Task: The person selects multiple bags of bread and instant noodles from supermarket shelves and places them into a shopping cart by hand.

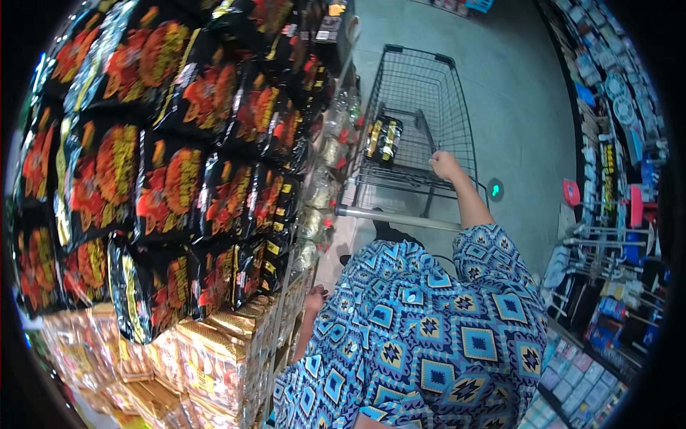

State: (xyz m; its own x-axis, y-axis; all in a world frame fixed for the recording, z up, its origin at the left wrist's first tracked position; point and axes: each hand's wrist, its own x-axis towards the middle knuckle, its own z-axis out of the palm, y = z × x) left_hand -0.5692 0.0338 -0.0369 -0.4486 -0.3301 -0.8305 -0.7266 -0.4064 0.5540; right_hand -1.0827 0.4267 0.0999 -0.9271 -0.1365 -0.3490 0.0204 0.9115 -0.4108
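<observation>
A black wire shopping cart (423, 107) stands in front of me, its grey handle bar (396, 216) near my body. Inside, against its left side, lie black packets with gold and yellow markings (383, 140). My right hand (444, 164) is over the rear of the basket with fingers curled; whether it holds anything cannot be told. My left hand (317, 296) hangs low beside my patterned shirt, near the wrapped goods on the left, its fingers partly bent and no object visible in it.
Stacked black packets with red and yellow print (166, 187) rise at the left above gold-coloured packs (209, 354). Shelves of household goods (611, 214) line the right. A round floor marker (495, 190) with a green arrow lies right of the cart.
</observation>
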